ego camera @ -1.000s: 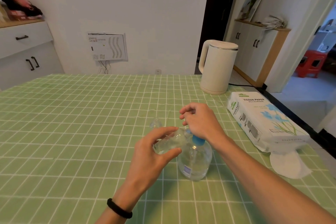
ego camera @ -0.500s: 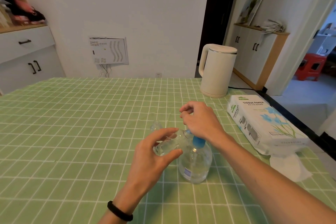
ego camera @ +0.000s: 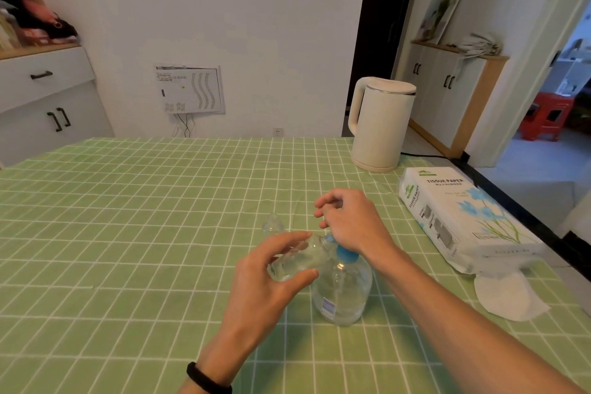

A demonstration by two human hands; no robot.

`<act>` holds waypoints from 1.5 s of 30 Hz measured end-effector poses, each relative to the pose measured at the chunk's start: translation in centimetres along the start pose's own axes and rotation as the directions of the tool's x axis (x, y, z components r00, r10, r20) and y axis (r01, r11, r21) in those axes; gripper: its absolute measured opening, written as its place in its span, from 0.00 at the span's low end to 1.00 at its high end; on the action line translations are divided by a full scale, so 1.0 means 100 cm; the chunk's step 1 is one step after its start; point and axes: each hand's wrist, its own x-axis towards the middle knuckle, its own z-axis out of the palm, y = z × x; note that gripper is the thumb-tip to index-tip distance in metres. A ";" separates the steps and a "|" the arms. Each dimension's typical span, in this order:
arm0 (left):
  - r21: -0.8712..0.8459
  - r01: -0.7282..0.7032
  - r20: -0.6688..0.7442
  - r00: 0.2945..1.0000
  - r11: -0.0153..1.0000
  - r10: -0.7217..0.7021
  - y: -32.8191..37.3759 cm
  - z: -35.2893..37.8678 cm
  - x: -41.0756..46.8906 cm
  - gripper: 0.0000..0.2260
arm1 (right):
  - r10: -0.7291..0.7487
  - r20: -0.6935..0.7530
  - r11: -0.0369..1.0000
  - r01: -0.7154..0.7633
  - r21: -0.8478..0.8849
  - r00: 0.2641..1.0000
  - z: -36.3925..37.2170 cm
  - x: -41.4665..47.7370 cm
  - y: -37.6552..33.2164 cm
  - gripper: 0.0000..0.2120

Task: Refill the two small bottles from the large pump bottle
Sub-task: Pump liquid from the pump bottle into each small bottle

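A large clear pump bottle (ego camera: pixel 343 291) with a blue collar stands on the green checked tablecloth (ego camera: pixel 128 233), near the middle. My left hand (ego camera: pixel 268 285) holds a small clear bottle (ego camera: pixel 297 261) tilted, its mouth against the pump's spout. My right hand (ego camera: pixel 351 221) rests on top of the pump head and hides it, fingers curled loosely. A second small clear bottle (ego camera: pixel 272 223) stands just behind, partly hidden by my left fingers.
A cream electric kettle (ego camera: pixel 379 125) stands at the table's far right with its black cord trailing off. A tissue paper pack (ego camera: pixel 454 214) lies to the right, one loose tissue (ego camera: pixel 508 296) beside it. White cabinets line the left wall.
The view has tilted slightly upward. Both hands stay at the pump bottle with barely any shift.
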 end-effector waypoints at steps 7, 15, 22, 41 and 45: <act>0.008 -0.002 0.002 1.000 1.000 0.002 0.006 -0.002 0.000 0.22 | -0.015 -0.007 0.999 0.015 -0.042 1.000 -0.005 -0.001 -0.006 0.10; 0.000 -0.018 0.017 1.000 1.000 0.018 0.008 -0.005 0.002 0.21 | -0.042 -0.012 0.999 0.042 -0.034 0.999 -0.005 0.005 -0.006 0.08; -0.011 0.001 0.028 1.000 1.000 -0.001 0.002 -0.002 0.000 0.21 | -0.001 -0.001 1.000 0.001 -0.001 1.000 0.001 0.003 0.002 0.11; -0.002 -0.010 0.021 1.000 1.000 0.010 0.005 -0.003 0.001 0.22 | 0.008 -0.001 1.000 -0.008 -0.025 1.000 -0.004 0.002 -0.005 0.09; -0.009 0.000 0.028 1.000 1.000 0.000 0.002 -0.001 -0.001 0.21 | 0.021 0.009 1.000 -0.021 -0.008 1.000 -0.001 0.001 -0.001 0.09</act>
